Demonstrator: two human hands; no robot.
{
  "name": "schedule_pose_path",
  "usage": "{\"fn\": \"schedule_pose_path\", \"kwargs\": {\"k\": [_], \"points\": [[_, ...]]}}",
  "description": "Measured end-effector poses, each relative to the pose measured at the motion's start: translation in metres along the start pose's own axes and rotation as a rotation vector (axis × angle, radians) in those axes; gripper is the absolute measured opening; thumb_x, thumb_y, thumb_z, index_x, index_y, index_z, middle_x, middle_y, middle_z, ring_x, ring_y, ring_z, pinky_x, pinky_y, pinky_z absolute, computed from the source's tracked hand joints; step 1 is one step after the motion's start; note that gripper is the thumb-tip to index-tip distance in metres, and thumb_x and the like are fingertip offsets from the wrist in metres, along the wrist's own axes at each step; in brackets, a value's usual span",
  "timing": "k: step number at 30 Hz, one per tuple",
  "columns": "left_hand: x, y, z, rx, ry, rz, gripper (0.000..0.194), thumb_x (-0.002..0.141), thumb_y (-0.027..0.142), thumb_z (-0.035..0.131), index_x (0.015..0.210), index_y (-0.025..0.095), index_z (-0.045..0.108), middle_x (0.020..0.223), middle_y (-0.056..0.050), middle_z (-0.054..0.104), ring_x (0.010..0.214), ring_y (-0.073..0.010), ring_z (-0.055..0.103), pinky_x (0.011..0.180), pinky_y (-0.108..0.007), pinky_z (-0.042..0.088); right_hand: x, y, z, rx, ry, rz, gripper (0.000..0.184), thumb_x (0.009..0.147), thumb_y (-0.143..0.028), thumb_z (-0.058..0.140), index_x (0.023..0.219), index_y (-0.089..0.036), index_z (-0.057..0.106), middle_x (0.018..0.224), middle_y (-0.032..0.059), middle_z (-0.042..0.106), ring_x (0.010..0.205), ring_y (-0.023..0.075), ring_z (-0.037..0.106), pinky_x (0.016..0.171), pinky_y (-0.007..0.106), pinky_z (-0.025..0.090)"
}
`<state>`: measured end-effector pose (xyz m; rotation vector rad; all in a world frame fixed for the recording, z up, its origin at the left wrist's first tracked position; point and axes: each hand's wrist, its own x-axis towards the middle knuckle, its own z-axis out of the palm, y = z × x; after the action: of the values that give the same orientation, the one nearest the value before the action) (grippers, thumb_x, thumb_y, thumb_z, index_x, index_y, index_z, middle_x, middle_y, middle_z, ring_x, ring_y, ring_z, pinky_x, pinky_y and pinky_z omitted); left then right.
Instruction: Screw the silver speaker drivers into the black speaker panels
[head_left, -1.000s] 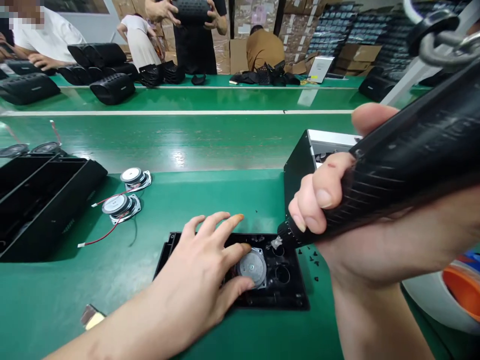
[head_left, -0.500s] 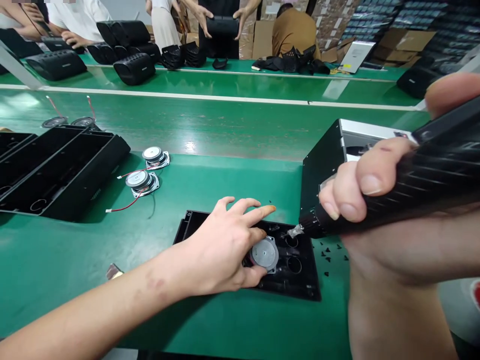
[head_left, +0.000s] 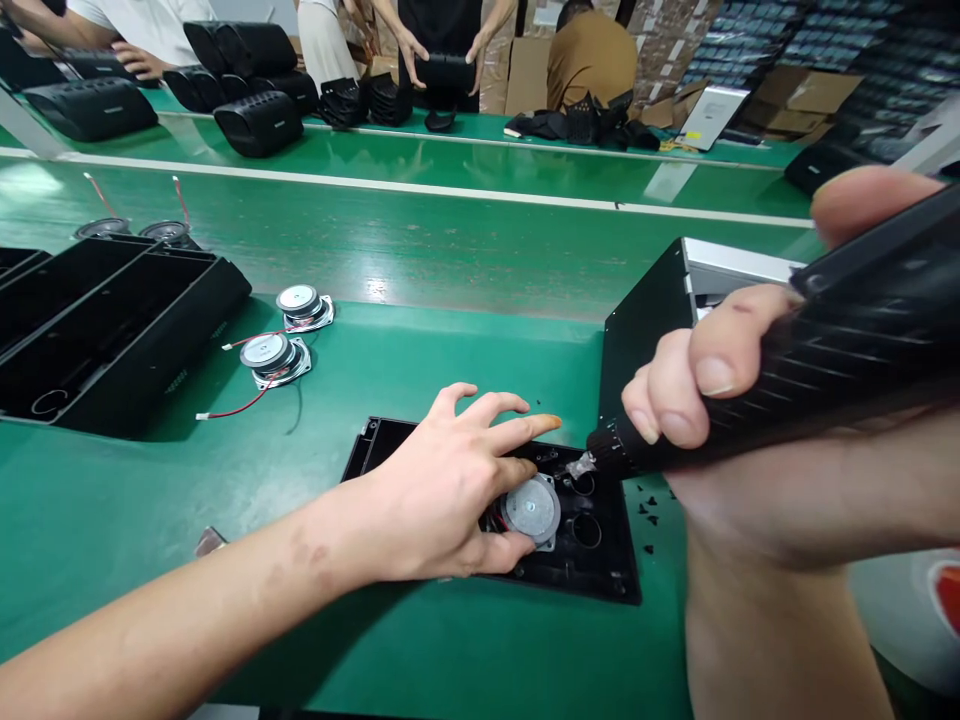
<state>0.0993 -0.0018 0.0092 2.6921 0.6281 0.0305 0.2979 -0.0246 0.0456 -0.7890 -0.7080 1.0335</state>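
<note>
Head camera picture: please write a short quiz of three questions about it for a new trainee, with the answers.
1. True or false: the right hand holds a black power screwdriver.
2. Which does the left hand press on? A) a cardboard box B) the black panel with a round speaker driver C) a white tablet
3. How many loose speaker drivers with red wires lie left of the panel on the green belt?

Key: 1 true. 2 B. 3 two: the nearer loose driver and the farther loose driver.
</note>
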Motion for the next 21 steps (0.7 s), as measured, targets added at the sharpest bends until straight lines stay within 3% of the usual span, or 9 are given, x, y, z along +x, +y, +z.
{"fn": "schedule_pose_path", "kwargs": {"k": [2, 8, 13, 21], "points": [[-0.001, 0.0, 0.001, -0.007, 0.005, -0.008, 0.032, 0.085, 0.042, 0.075, 0.106, 0.018, 0.076, 0.16, -0.006, 0.049, 0.141, -0.0375, 0.046, 0.114, -0.064, 0.031, -0.001, 0.002, 0.004, -0.057, -0.063, -0.088, 0.04, 0.087, -0.066, 0.067, 0.096, -0.028, 0.075, 0.059, 0.0003, 0.053, 0.045, 0.0209, 0.052, 0.03, 0.031, 0.036], [-0.004, 0.001, 0.005, -0.028, 0.076, 0.01, 0.027, 0.088, 0.039, 0.07, 0.105, 0.019, 0.075, 0.15, -0.006, 0.06, 0.135, -0.0351, 0.052, 0.115, -0.058, 0.031, -0.002, 0.006, 0.013, -0.011, 0.022, -0.067, 0.049, 0.085, -0.073, 0.067, 0.09, -0.025, 0.073, 0.054, -0.001, 0.051, 0.036, 0.0171, 0.043, 0.028, 0.029, 0.033], [-0.002, 0.0, 0.001, 0.029, 0.059, 0.035, 0.028, 0.087, 0.039, 0.069, 0.103, 0.017, 0.075, 0.154, -0.008, 0.057, 0.141, -0.0373, 0.046, 0.118, -0.061, 0.027, -0.001, 0.004, 0.008, 0.035, -0.034, -0.068, 0.051, 0.091, -0.072, 0.06, 0.094, -0.024, 0.074, 0.058, -0.0004, 0.052, 0.042, 0.0179, 0.05, 0.029, 0.028, 0.037], [0.001, 0.0, 0.0, 0.021, 0.019, 0.024, 0.028, 0.086, 0.04, 0.071, 0.103, 0.018, 0.075, 0.154, -0.008, 0.056, 0.141, -0.0378, 0.047, 0.118, -0.062, 0.031, 0.0, 0.0, 0.009, 0.058, 0.002, -0.076, 0.057, 0.084, -0.078, 0.065, 0.095, -0.022, 0.071, 0.057, -0.0012, 0.05, 0.04, 0.0183, 0.049, 0.027, 0.029, 0.037]]}}
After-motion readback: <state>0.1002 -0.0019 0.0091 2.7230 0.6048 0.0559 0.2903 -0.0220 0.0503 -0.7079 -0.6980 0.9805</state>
